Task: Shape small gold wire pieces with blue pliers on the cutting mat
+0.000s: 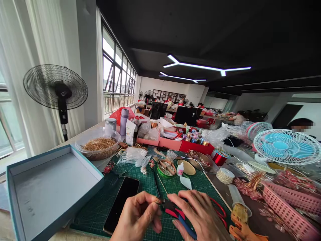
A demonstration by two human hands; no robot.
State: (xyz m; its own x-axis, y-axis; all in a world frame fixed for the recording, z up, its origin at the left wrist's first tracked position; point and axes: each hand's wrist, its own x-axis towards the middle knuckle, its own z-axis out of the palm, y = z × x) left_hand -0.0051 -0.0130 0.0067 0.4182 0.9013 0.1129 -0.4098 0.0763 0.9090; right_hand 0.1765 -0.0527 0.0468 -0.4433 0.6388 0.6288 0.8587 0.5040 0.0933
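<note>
Low in the view, my left hand [140, 216] has its thumb and fingers pinched on a tiny item too small to make out. Close on its right, my right hand [198, 214] is wrapped over pliers [175, 212] with red and blue handles, whose jaws point at the left fingertips. Beneath both hands lies a green cutting mat [147, 184]. A black phone [122, 204] rests beside my left hand. Beyond the hands are a round divided tin of beads [166, 168] and a small white bottle [180, 169]. Red-handled scissors [219, 209] are partly hidden behind my right hand.
An open box lid [55, 190] stands at the left, near a plastic bowl of golden wires [99, 144]. Pink and red boxes [170, 143] line the back. At the right are a glue gun [242, 222], a pink basket [288, 211] and a blue fan [281, 145]. People sit farther off.
</note>
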